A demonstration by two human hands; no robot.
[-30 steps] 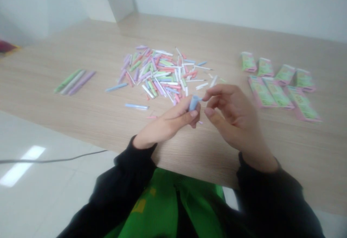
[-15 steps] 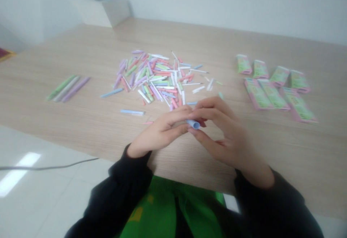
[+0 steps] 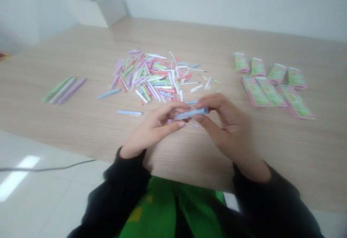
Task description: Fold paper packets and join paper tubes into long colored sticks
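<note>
My left hand (image 3: 158, 127) and right hand (image 3: 227, 122) pinch a slim pale-blue paper tube (image 3: 191, 113) between their fingertips, above the light wooden table (image 3: 189, 151), just below a heap of pastel paper strips (image 3: 154, 82).

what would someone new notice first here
The eye goes first to the heap of pastel pink, white, green and lilac tubes in the middle of the wooden table. Just in front of it, the left hand and right hand hold a pale blue tube between them. To the right lie pink-edged green packets, and to the left three long tubes lie side by side.
</note>
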